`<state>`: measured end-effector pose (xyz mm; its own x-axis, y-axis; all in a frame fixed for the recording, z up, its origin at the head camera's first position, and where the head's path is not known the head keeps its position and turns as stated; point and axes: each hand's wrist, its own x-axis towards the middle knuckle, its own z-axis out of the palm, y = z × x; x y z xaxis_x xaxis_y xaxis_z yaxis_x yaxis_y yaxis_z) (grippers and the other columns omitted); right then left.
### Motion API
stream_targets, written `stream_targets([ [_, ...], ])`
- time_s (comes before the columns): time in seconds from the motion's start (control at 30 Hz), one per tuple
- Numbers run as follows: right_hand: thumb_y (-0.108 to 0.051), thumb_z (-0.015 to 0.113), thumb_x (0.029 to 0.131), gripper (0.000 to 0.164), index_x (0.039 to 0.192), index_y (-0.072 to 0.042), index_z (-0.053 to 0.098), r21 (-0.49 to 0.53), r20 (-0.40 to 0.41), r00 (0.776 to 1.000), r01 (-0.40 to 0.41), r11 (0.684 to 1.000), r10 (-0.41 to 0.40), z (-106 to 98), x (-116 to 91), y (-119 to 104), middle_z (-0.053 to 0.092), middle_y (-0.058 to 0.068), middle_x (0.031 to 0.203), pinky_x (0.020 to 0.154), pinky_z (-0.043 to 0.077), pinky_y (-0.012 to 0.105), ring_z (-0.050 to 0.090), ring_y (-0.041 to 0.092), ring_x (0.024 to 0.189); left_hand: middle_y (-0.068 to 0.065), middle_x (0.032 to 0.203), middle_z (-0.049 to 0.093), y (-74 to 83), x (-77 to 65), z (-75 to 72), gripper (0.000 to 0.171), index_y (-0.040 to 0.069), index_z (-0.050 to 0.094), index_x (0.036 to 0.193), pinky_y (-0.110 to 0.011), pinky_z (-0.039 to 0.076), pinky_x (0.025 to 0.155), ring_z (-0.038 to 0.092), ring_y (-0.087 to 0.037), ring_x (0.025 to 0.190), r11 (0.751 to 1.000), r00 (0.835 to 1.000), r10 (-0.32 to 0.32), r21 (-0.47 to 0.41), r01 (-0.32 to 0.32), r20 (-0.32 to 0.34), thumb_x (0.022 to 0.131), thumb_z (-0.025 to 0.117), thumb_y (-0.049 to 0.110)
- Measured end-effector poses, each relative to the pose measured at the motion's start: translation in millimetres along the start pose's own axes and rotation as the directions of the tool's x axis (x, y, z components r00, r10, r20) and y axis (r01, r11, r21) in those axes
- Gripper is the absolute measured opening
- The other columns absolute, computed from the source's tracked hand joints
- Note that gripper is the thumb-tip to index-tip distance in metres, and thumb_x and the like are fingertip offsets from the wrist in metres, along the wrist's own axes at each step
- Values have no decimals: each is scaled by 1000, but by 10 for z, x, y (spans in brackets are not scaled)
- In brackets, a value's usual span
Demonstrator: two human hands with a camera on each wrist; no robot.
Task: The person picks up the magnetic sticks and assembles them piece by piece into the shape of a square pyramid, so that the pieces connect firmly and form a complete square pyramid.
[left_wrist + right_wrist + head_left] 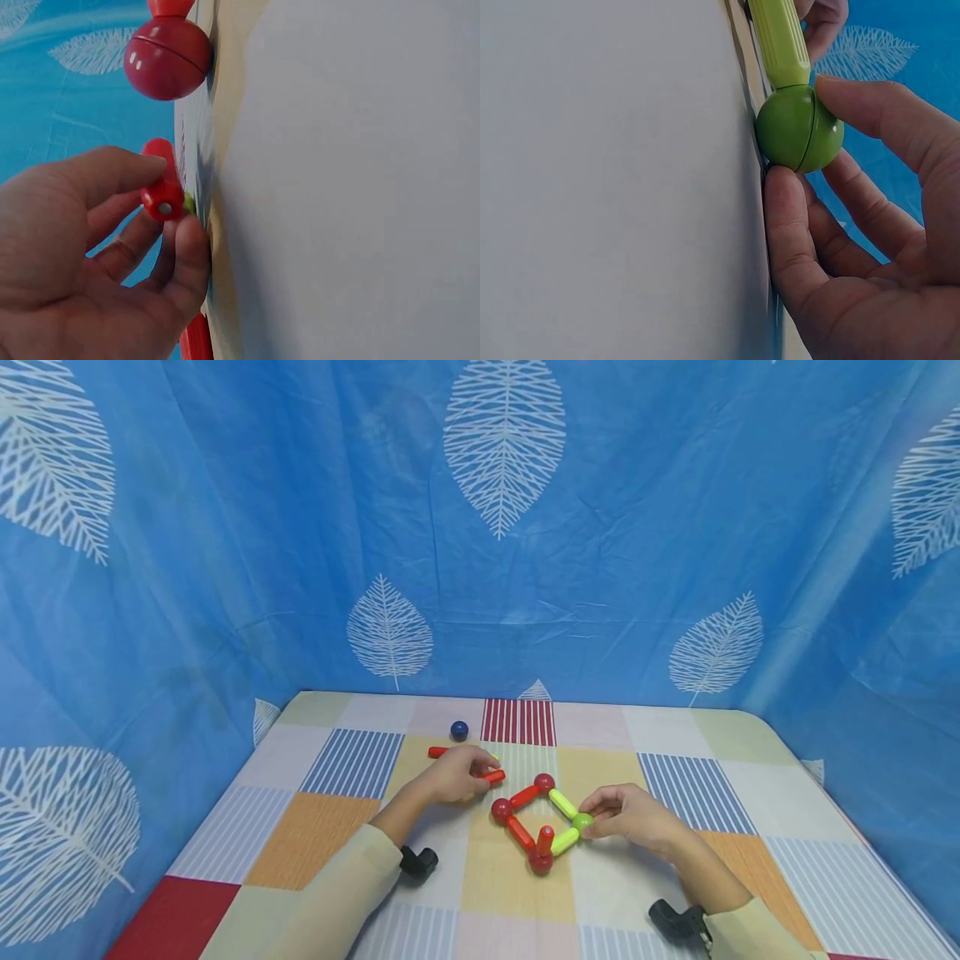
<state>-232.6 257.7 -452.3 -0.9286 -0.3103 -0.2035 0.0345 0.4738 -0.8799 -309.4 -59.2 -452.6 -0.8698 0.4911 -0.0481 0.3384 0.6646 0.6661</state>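
Observation:
On the table lies a four-sided frame of magnetic rods and balls. Its corners are a far red ball [544, 783], a left red ball [501, 811], a near red ball [540, 861] and a green ball [582, 822]. Two red rods form the left sides, two yellow-green rods [563, 803] the right sides. Another red rod [545, 841] stands up from the near ball. My left hand [457, 774] pinches a loose red rod [163, 180] between thumb and fingers, left of the frame. With thumb and fingertips, my right hand [633, 814] holds the green ball [799, 129].
Beyond my left hand lie another red rod [437, 752] and a yellow-green rod, mostly hidden behind the fingers. A dark blue ball [459, 730] sits farther back. The patchwork tablecloth [322, 827] covers the table, and a blue leaf-print curtain [600, 568] hangs around it.

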Motion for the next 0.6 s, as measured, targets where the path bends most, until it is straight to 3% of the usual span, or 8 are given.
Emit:
stream_targets([
  [0.2,-10,86,77,36,108,0,72,4,-3,1000,-5,1000,5,5,-1,-8,70,8,95,76,55,28,63,21,90,-2,109,65,-49,-77,-40,34,17,72,126,-30,57,73,62,-20,99,988,1000,19,-152,-18,3,93,71,11],
  [0.3,-10,86,77,36,108,0,72,3,-3,1000,-7,1000,7,5,-4,-15,70,8,95,76,55,28,63,21,90,-3,112,65,-48,-128,-58,35,17,71,126,-33,59,80,65,-21,102,975,999,38,-221,-38,-3,92,72,10],
  [0.43,-10,86,76,36,108,0,72,3,-4,1000,-8,1000,8,3,-7,-19,70,8,95,76,55,28,63,21,90,-3,110,65,-37,-180,-66,33,18,70,124,-34,59,87,64,-20,100,950,998,55,-306,-58,-19,92,72,9],
  [0.6,-10,86,76,36,107,0,72,2,-8,1000,-10,1000,10,4,-5,-21,69,8,95,75,55,28,63,21,90,-7,107,65,-14,-220,-70,30,14,70,120,-31,59,83,65,-20,97,906,997,64,-416,-78,-48,91,73,7],
])
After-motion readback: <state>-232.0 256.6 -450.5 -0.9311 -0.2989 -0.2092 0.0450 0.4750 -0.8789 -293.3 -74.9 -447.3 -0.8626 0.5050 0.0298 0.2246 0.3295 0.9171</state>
